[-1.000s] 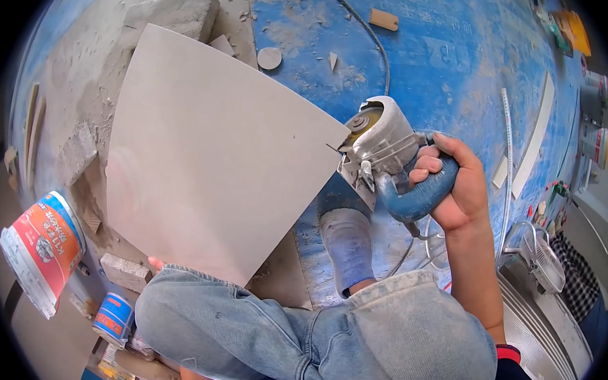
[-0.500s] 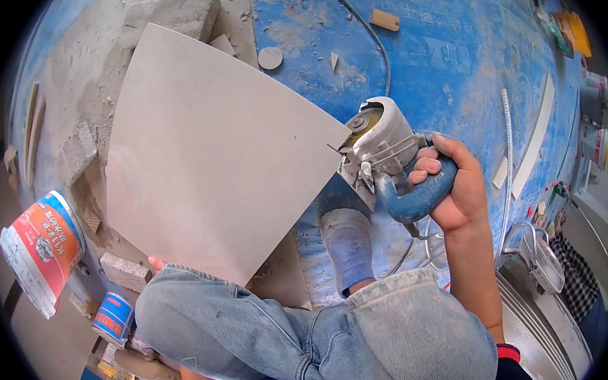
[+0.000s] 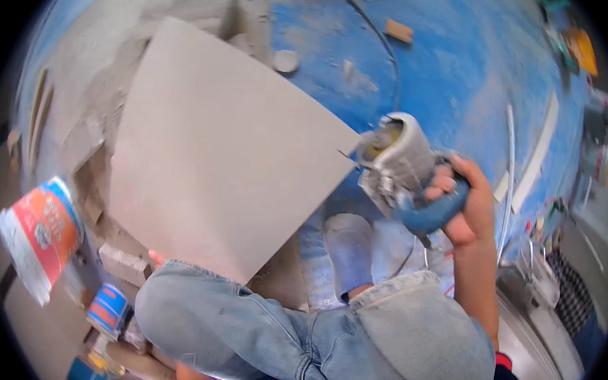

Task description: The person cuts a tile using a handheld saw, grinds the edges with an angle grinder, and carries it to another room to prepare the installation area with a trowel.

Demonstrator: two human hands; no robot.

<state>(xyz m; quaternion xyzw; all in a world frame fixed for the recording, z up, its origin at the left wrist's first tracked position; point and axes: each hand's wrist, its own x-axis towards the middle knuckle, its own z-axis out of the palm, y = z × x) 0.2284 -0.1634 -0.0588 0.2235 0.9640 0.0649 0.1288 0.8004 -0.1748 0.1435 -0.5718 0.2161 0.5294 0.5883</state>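
Note:
My right hand (image 3: pixel 460 192) is wrapped round the blue handle of a handheld tile cutter (image 3: pixel 400 157) with a grey metal guard. Its front end is at the right corner of a large pale tile (image 3: pixel 230 150), where a short dark notch shows. The tile lies tilted across rubble and my bent knee. Of my left hand (image 3: pixel 156 257), only a fingertip shows at the tile's lower edge beside the knee; the other fingers are hidden behind my leg.
A cord (image 3: pixel 369 28) trails over the dusty blue floor. A concrete block (image 3: pixel 189 12) sits at the far left, with a white round piece (image 3: pixel 285 61) nearby. A paint bucket (image 3: pixel 40 236) and a smaller can (image 3: pixel 109 308) stand at left. Long strips (image 3: pixel 537 152) lie at right.
The tile cutter and my right hand have shifted down and right in view, and the cutter has turned slightly. The whole view has also moved a little, with some blur.

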